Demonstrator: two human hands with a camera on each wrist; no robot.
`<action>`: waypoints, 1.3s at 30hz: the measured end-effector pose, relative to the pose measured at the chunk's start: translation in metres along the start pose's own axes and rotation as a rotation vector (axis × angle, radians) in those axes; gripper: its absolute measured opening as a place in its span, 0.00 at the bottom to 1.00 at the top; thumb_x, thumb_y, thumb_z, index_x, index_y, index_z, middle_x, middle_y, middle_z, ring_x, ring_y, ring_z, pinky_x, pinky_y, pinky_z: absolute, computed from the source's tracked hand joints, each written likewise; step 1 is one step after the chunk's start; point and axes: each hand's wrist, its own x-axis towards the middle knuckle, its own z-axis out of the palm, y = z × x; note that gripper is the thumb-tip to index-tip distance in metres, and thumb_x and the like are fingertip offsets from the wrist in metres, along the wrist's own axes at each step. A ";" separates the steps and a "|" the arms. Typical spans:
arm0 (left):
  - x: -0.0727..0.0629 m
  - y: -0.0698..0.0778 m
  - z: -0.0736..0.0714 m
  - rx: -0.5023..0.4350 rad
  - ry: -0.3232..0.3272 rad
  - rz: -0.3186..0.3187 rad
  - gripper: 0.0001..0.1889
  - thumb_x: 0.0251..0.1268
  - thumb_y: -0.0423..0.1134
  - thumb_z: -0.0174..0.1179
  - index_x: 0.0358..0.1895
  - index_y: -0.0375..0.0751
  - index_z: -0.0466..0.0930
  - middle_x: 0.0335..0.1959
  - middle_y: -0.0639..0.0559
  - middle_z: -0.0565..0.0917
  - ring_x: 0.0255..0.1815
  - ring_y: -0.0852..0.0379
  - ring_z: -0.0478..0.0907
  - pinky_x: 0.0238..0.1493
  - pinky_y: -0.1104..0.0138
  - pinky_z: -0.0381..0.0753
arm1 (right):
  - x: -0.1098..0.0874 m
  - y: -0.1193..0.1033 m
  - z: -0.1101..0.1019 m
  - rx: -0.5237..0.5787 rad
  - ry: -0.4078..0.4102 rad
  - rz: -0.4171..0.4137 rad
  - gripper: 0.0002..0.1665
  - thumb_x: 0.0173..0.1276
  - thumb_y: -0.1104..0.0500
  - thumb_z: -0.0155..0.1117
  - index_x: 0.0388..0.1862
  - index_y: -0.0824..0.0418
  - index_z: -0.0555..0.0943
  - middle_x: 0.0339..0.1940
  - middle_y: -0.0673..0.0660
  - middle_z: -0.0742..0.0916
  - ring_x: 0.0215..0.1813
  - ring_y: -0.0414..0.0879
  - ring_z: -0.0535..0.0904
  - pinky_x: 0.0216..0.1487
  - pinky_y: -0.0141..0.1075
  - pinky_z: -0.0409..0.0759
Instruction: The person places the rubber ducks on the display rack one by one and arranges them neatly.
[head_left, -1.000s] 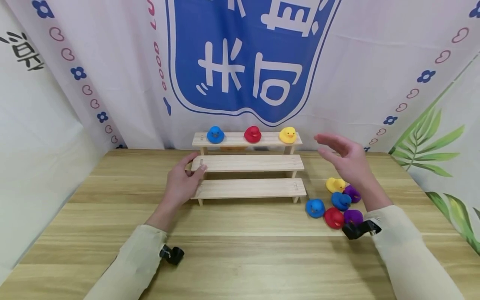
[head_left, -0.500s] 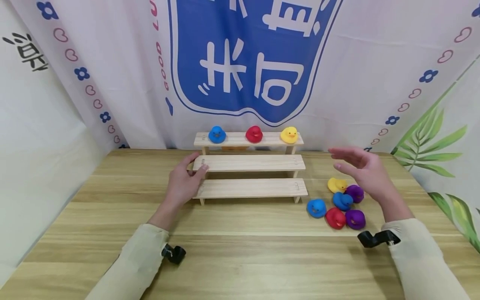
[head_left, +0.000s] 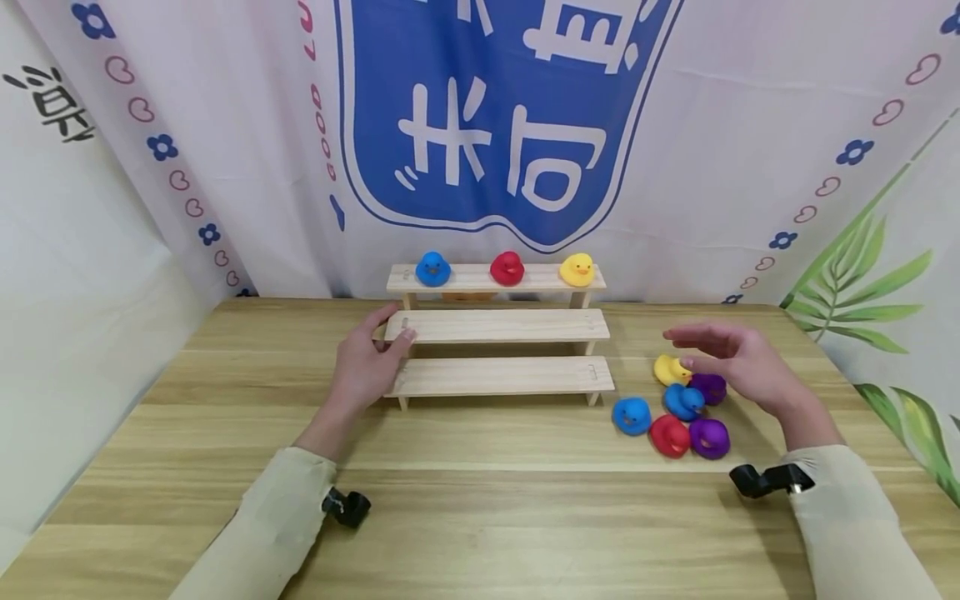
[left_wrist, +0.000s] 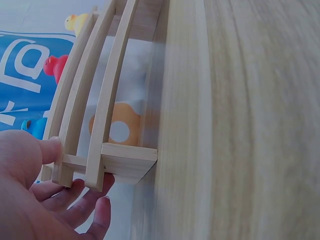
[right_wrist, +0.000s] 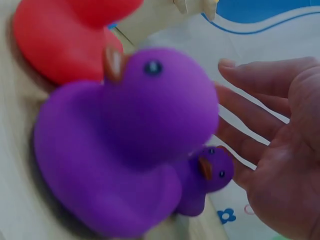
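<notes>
A three-tiered wooden display rack (head_left: 504,326) stands on the table, with a blue duck (head_left: 432,270), a red duck (head_left: 507,269) and a yellow duck (head_left: 577,271) along its top board. My left hand (head_left: 365,365) grips the rack's left end, thumb over the middle board and fingers beneath, as the left wrist view shows. My right hand (head_left: 738,360), fingers extended and holding nothing, hovers by a yellow duck (head_left: 667,369) and a purple duck (head_left: 709,390). Close by lie two blue ducks (head_left: 683,403), a red duck (head_left: 670,437) and another purple duck (right_wrist: 115,145).
The wood-grain table (head_left: 480,517) reaches a printed curtain (head_left: 262,167) at the back. White cloth (head_left: 75,275) hangs at the left side. Behind the rack, an orange shape with a white circle (left_wrist: 131,122) shows in the left wrist view.
My right hand has moved right, away from the rack, and come down toward the loose ducks. The left hand keeps its grip on the rack, and the ducks stay where they were.
</notes>
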 end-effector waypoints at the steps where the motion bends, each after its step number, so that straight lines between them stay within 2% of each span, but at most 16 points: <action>1: 0.000 0.000 0.000 -0.001 -0.001 -0.001 0.32 0.81 0.49 0.59 0.83 0.50 0.64 0.80 0.42 0.70 0.29 0.60 0.77 0.25 0.69 0.76 | 0.000 0.002 -0.001 -0.010 -0.008 0.007 0.26 0.78 0.54 0.68 0.72 0.55 0.79 0.69 0.50 0.86 0.67 0.37 0.82 0.57 0.19 0.77; 6: 0.000 -0.001 -0.002 -0.004 -0.002 -0.006 0.33 0.81 0.49 0.59 0.83 0.51 0.63 0.81 0.43 0.69 0.31 0.59 0.78 0.25 0.68 0.77 | 0.001 0.010 -0.003 -0.024 -0.055 0.037 0.27 0.78 0.54 0.68 0.74 0.54 0.78 0.73 0.61 0.82 0.74 0.58 0.77 0.58 0.18 0.74; 9: 0.000 -0.002 -0.003 0.000 0.002 -0.005 0.33 0.81 0.50 0.59 0.83 0.51 0.63 0.82 0.43 0.69 0.32 0.58 0.79 0.26 0.68 0.78 | 0.001 0.014 -0.003 -0.026 -0.077 0.040 0.27 0.77 0.56 0.68 0.74 0.54 0.79 0.73 0.62 0.82 0.72 0.54 0.78 0.58 0.19 0.75; 13: 0.001 -0.002 -0.003 0.007 0.001 0.000 0.33 0.82 0.50 0.59 0.84 0.51 0.63 0.82 0.43 0.68 0.34 0.57 0.79 0.27 0.68 0.79 | 0.003 0.016 -0.002 -0.024 -0.097 0.034 0.27 0.76 0.58 0.69 0.73 0.56 0.80 0.72 0.61 0.83 0.63 0.37 0.81 0.58 0.21 0.77; 16: 0.000 -0.001 -0.003 0.008 0.001 0.004 0.32 0.82 0.50 0.59 0.83 0.50 0.63 0.82 0.43 0.68 0.34 0.57 0.79 0.28 0.68 0.79 | 0.004 0.015 0.000 -0.017 -0.104 0.037 0.27 0.76 0.58 0.69 0.72 0.58 0.80 0.71 0.63 0.83 0.58 0.31 0.80 0.57 0.22 0.79; 19: -0.001 -0.001 -0.003 0.008 0.004 0.005 0.32 0.82 0.49 0.59 0.83 0.50 0.64 0.81 0.43 0.69 0.33 0.57 0.79 0.27 0.68 0.78 | 0.005 0.014 0.003 -0.025 -0.107 0.045 0.27 0.76 0.56 0.70 0.72 0.59 0.80 0.70 0.64 0.83 0.58 0.34 0.80 0.56 0.23 0.80; 25: -0.002 -0.001 -0.003 0.004 0.007 0.003 0.33 0.82 0.49 0.59 0.83 0.50 0.63 0.82 0.43 0.68 0.35 0.56 0.79 0.28 0.68 0.78 | 0.007 0.013 0.006 -0.072 -0.117 0.066 0.29 0.76 0.52 0.71 0.73 0.57 0.80 0.69 0.64 0.83 0.65 0.55 0.80 0.55 0.25 0.80; 27: -0.002 -0.001 -0.003 -0.001 0.005 0.001 0.33 0.82 0.49 0.59 0.84 0.49 0.63 0.82 0.43 0.68 0.36 0.55 0.80 0.28 0.68 0.79 | 0.008 0.014 0.006 -0.090 -0.124 0.071 0.30 0.76 0.51 0.71 0.73 0.56 0.80 0.70 0.64 0.83 0.67 0.59 0.79 0.55 0.25 0.79; 39: -0.001 -0.003 -0.001 -0.016 -0.011 0.021 0.33 0.82 0.49 0.59 0.84 0.48 0.63 0.82 0.42 0.67 0.35 0.56 0.78 0.27 0.68 0.78 | 0.007 0.021 0.011 -0.176 -0.142 0.093 0.33 0.76 0.44 0.70 0.74 0.56 0.79 0.69 0.65 0.83 0.68 0.61 0.80 0.61 0.39 0.80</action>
